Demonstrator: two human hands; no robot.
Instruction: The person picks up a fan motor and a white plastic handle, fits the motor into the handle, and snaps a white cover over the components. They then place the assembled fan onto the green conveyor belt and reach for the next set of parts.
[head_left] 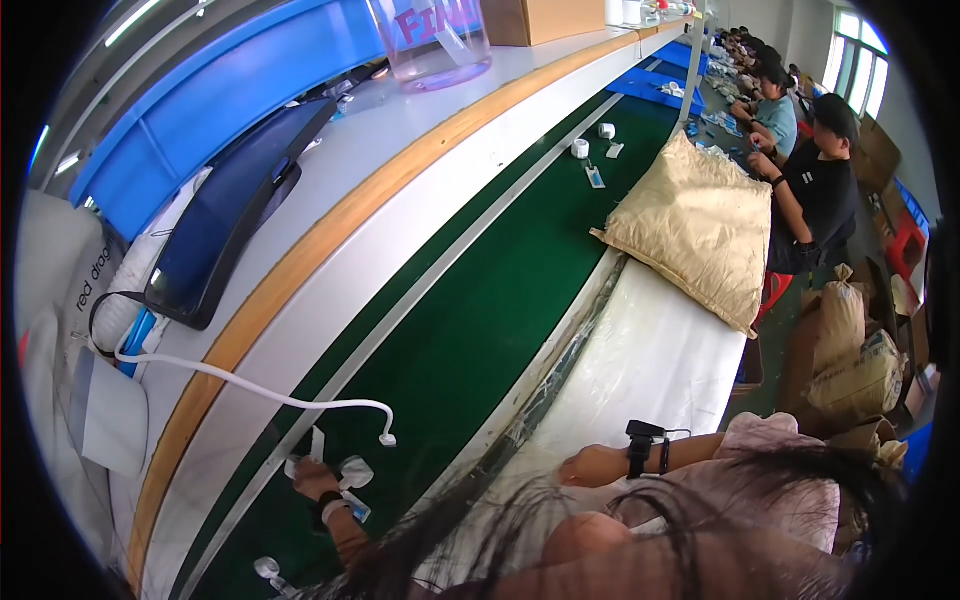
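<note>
My left hand (pixel 316 481) reaches down over the green conveyor belt (pixel 480 330). Its fingers close around a small white piece (pixel 318 441) that sticks up past them. Beside that hand lie a clear-and-white rounded item (pixel 355 472) and a small blue-and-white packet (pixel 355 507). My right hand (pixel 592 466), with a black device strapped at the wrist, is over the white plastic-covered table (pixel 640 350). Only its back shows, and its fingers are hidden. A white cable (pixel 300 401) hangs over the belt above my left hand, its plug (pixel 388 439) free.
A big tan sack (pixel 690 225) lies on the table's far part. Farther along the belt sit small white rolls (pixel 580 149) and a packet (pixel 595 177). The shelf at left holds a blue bin (pixel 240 95), a dark tablet-like device (pixel 230 225) and a clear tub (pixel 430 45). People work at right.
</note>
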